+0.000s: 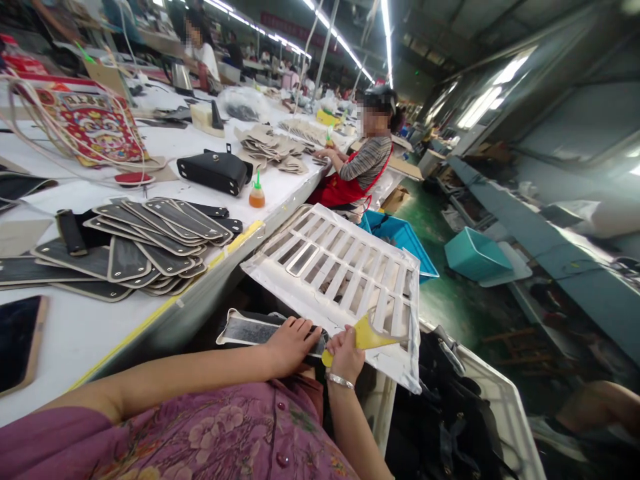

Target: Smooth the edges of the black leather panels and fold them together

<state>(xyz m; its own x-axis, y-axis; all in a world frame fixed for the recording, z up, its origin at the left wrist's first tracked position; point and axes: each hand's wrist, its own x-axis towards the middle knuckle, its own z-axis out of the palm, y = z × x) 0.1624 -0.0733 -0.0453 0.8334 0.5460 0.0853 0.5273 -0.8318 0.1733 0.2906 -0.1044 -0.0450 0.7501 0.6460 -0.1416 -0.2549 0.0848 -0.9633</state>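
Observation:
A long black piece with a pale edge [250,329] lies across my lap area, and my left hand [293,343] rests flat on it with the fingers spread. My right hand [346,352], with a silver bracelet at the wrist, is closed around a yellow scraper-like tool [370,333] beside the black piece's right end. Just beyond both hands, a white slatted rack [345,273] leans at a tilt. One dark strip with a pale rim [301,259] lies on its slats.
On the white table [115,320] are stacked black pieces [125,257], a black bag [215,171], a glue bottle [257,193] and a phone [20,343]. A person in a red apron [363,173] sits beyond. Blue bins [400,237] and a crate of black items [515,400] are right.

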